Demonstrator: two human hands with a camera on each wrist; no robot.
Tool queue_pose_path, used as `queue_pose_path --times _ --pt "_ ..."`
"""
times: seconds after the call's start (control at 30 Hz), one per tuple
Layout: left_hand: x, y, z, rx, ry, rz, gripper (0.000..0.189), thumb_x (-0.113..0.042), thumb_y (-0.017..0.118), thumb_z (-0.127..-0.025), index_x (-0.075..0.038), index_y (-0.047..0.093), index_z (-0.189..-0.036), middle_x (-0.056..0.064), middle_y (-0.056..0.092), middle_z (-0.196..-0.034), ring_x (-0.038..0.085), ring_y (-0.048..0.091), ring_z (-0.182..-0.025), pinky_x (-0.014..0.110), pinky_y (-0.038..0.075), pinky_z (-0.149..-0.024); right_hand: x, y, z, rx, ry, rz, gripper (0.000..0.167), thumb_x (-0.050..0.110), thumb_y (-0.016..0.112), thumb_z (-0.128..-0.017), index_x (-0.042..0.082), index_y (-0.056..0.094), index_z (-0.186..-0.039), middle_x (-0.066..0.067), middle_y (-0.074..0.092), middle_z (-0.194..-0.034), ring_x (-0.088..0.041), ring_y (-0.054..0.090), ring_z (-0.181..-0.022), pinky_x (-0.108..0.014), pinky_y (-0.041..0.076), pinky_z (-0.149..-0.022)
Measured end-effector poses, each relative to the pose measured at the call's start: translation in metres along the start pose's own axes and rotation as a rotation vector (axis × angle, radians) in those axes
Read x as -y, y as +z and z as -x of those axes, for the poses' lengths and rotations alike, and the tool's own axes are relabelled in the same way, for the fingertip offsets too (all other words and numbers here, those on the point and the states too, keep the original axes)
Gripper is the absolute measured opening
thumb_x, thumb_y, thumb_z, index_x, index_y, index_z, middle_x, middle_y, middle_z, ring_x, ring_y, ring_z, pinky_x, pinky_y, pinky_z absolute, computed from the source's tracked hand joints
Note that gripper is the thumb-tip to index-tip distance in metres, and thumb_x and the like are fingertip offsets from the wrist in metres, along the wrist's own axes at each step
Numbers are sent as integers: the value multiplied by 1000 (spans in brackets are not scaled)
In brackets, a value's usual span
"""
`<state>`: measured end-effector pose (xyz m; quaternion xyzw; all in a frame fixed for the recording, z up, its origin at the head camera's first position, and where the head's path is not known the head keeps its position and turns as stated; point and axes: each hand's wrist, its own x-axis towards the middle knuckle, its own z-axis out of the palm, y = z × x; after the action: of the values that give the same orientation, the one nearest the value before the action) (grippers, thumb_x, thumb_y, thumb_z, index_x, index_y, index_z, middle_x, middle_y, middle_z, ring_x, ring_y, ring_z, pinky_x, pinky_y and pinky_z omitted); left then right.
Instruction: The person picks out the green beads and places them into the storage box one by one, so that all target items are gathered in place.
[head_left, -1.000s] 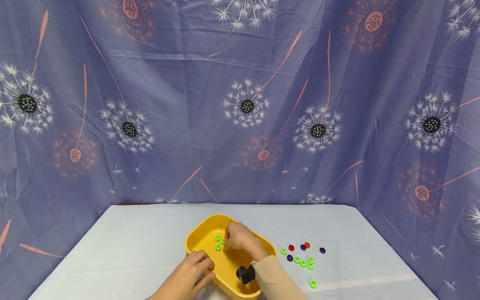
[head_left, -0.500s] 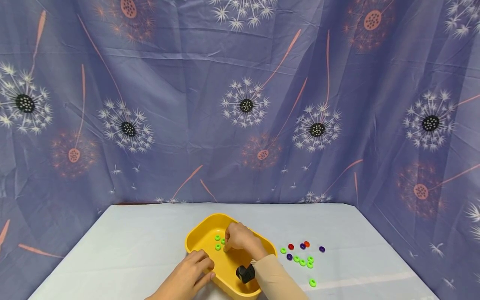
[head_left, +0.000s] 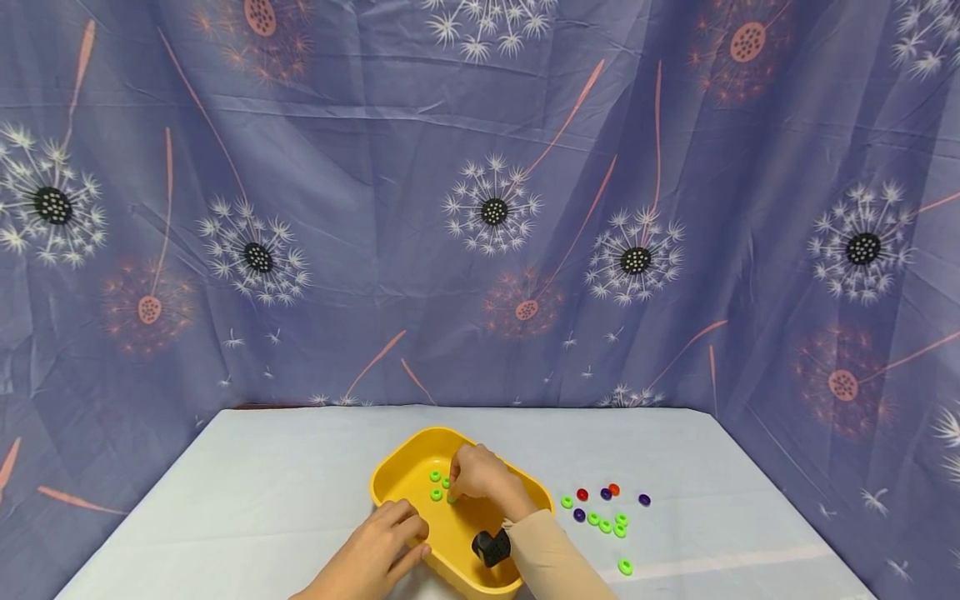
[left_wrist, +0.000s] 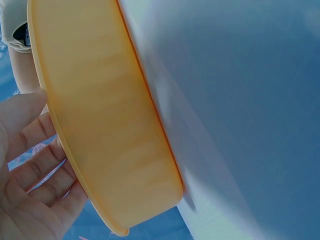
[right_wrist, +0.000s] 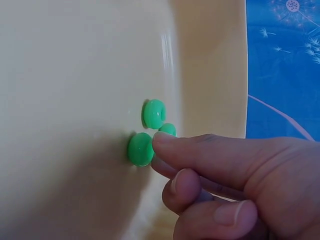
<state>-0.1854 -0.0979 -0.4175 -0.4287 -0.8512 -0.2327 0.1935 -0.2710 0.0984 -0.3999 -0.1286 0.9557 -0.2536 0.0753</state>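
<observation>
A yellow plastic tub (head_left: 457, 533) stands on the white-covered table. My left hand (head_left: 378, 546) holds its near-left rim; in the left wrist view the thumb lies at the rim (left_wrist: 65, 142) and the fingers reach behind it. My right hand (head_left: 480, 473) is down inside the tub, thumb and forefinger pinching a ring-shaped green bead (right_wrist: 141, 149) close over the tub floor. Beside those fingertips lie more green beads: one (right_wrist: 155, 114) in plain sight, another (right_wrist: 167, 130) partly covered by the thumb. The head view shows three loose green beads (head_left: 437, 495) left of the fingers.
Right of the tub, several green beads (head_left: 606, 527) lie scattered on the table (head_left: 712, 517), among purple beads (head_left: 645, 500), a red bead (head_left: 582, 494) and an orange bead (head_left: 614, 489). A patterned purple cloth (head_left: 375, 208) hangs behind. A black device (head_left: 491, 548) sits at the right wrist.
A green bead now shows at the right fingertips, where none was visible before. Both hands and the tub have stayed in place.
</observation>
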Motion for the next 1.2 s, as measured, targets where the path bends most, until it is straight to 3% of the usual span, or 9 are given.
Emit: queue_pose_path --times 0.57,0.77,0.93,1.2 --pt "-1 2 2 -16 13 -7 9 -17 72 -90 -20 63 -89 -14 51 -91 1 44 -81 21 44 -69 0 -2 0 -52 1 -23 23 7 79 -80 11 64 -64 2 53 -61 -14 45 -56 -24 37 -50" --pt "-2 1 1 -17 7 5 7 -18 71 -91 -19 64 -90 -14 51 -92 1 46 -82 21 45 -69 -2 -15 2 -94 -35 -82 18 6 79 -80 10 66 -68 0 56 -67 -17 48 -63 -27 41 -57" --pt "-3 1 -1 -38 10 -7 9 -15 73 -89 -18 64 -90 -13 52 -91 1 45 -81 20 44 -68 -8 -32 7 -155 -90 -120 16 4 75 -82 10 66 -70 2 58 -65 -14 49 -58 -24 40 -54" --pt "-2 1 1 -45 13 -14 10 -15 73 -88 -19 63 -89 -13 51 -90 1 44 -80 19 43 -67 -28 -48 19 -205 -81 -234 11 7 73 -85 9 70 -75 1 57 -58 -16 52 -57 -24 39 -51"
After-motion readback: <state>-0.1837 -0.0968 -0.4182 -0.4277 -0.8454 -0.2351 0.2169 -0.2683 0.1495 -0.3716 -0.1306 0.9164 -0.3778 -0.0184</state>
